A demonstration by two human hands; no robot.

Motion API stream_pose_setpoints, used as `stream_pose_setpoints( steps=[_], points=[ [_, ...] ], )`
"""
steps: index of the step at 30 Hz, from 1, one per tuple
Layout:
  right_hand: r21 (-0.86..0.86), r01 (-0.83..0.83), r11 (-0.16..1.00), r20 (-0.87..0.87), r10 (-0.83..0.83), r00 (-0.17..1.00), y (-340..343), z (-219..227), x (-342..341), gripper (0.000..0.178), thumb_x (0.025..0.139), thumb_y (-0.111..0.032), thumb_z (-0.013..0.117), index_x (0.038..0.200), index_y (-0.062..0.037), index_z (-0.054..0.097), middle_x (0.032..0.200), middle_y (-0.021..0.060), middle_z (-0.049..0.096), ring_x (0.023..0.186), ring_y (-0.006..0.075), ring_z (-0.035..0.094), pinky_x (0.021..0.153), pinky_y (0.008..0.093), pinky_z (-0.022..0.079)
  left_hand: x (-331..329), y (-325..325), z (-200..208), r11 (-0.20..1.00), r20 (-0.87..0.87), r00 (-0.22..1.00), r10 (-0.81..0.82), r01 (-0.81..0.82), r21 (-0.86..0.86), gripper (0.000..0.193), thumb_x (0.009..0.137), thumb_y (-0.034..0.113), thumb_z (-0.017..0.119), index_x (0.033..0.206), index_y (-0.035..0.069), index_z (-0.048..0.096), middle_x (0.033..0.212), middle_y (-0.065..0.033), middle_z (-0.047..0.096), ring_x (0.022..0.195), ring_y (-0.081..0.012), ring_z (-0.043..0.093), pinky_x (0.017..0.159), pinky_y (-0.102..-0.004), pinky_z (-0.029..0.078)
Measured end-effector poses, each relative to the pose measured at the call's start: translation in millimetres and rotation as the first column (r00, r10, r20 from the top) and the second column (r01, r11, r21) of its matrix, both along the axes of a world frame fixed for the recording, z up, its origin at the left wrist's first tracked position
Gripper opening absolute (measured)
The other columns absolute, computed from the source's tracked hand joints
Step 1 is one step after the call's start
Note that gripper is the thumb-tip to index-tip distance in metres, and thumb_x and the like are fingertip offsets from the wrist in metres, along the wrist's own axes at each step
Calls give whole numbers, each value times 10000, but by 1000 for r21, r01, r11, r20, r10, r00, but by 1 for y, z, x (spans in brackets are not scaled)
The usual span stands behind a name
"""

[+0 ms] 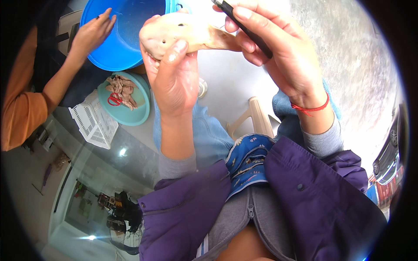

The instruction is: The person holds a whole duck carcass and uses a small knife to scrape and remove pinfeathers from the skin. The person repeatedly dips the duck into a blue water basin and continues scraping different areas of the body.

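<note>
My left hand (176, 82) grips a pale, smooth, skin-on animal piece (185, 37) at the top of the view, its thumb pressed on the near side. Two small dark holes show in its broad left end. Its right end narrows and turns brownish, reaching my right fingers; whether they pinch it I cannot tell. My right hand (278, 43) is closed around a slim black-handled tool (248, 30) with a metal tip pointing up and left, away from the piece. The tool's exact kind is unclear.
At upper left a co-worker's hand (93, 32) reaches over a large blue tub (109, 61). Below it, a teal basin (141, 115) holds meat pieces (124, 89) and red-handled scissors (115, 99). A white plastic basket (93, 124) stands alongside. A beige stool (257, 115) is beside my knees.
</note>
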State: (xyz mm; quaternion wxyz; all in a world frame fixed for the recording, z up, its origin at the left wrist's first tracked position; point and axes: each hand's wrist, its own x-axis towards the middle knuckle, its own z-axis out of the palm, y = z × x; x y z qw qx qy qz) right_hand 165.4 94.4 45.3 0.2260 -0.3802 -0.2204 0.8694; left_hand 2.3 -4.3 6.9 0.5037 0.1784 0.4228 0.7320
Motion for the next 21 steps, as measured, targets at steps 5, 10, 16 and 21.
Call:
stream_pose_setpoints(
  steps=[5,10,16,21],
  points=[
    [232,-84,969,78,67,995,-5,-4,0,326,1061,-228,590,1309,-34,673,976,-24,662,707,11,506,567,187,382,2,0,4,1000,38,999,6,-6,-9,657,881,28,636,1491,100,403,1489,-224,473,1396,-315,474,1208,-521,334],
    [282,-84,956,61,69,996,-10,-6,-5,315,1065,-207,584,1316,-34,663,1004,2,690,698,20,510,563,181,388,1,-2,4,1000,65,998,19,-18,-8,614,860,8,626,1441,104,450,1458,-224,508,1365,-321,499,1205,-523,345],
    [269,-74,960,73,57,996,-11,-2,-10,324,1063,-194,583,1342,-38,640,1084,36,718,688,31,507,552,182,389,0,-2,4,1000,58,998,16,-17,17,624,850,-11,614,1437,104,435,1459,-216,498,1357,-322,497,1205,-516,353],
    [239,-110,965,38,104,994,-8,-1,-4,307,1059,-194,594,1314,-37,660,1092,23,723,675,36,491,572,180,377,1,-1,2,999,62,997,37,-38,1,638,844,-19,615,1441,92,419,1435,-214,505,1335,-309,509,1188,-497,376]
  ],
)
